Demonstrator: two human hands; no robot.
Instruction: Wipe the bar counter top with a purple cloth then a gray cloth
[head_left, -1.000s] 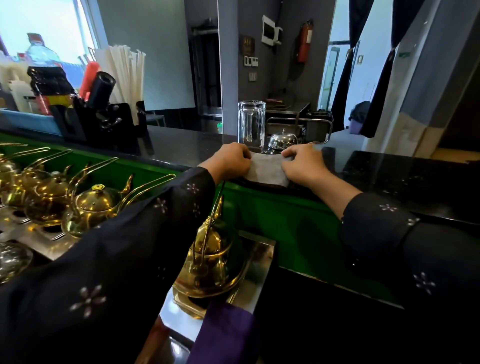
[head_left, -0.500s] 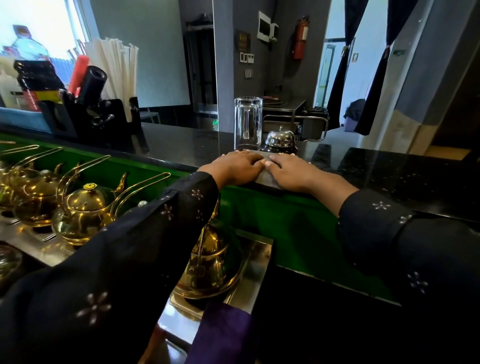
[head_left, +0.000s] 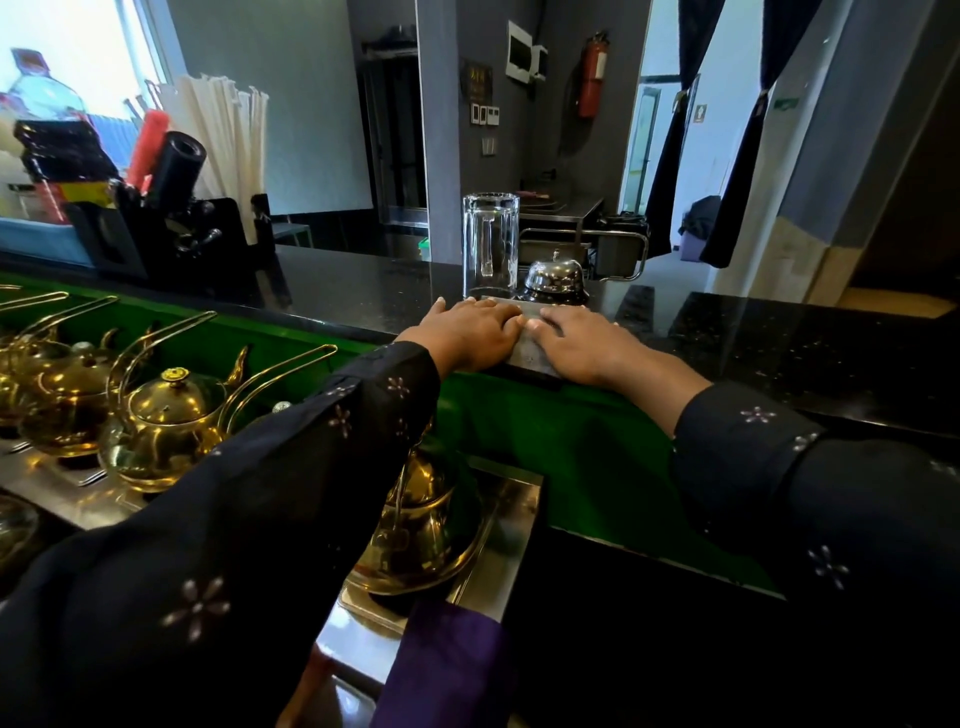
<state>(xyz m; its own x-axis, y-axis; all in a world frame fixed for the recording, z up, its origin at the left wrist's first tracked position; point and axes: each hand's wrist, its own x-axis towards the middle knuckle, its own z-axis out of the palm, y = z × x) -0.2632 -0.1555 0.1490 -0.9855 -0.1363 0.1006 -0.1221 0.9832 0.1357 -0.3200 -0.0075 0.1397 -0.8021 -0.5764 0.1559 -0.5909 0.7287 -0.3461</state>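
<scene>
Both hands lie flat, fingers spread, pressing a folded gray cloth (head_left: 527, 345) onto the near edge of the black bench (head_left: 779, 343): left hand (head_left: 475, 332) on its left part, right hand (head_left: 582, 345) on its right, thumbs nearly meeting. Only a strip of cloth shows between them. It looks soft, light and limp, so palm pressure should serve better than a pinch. A glass mug (head_left: 490, 244) and a call bell (head_left: 553, 283) stand just beyond it, the mug fragile. The purple cloth (head_left: 447, 670) hangs low in view.
</scene>
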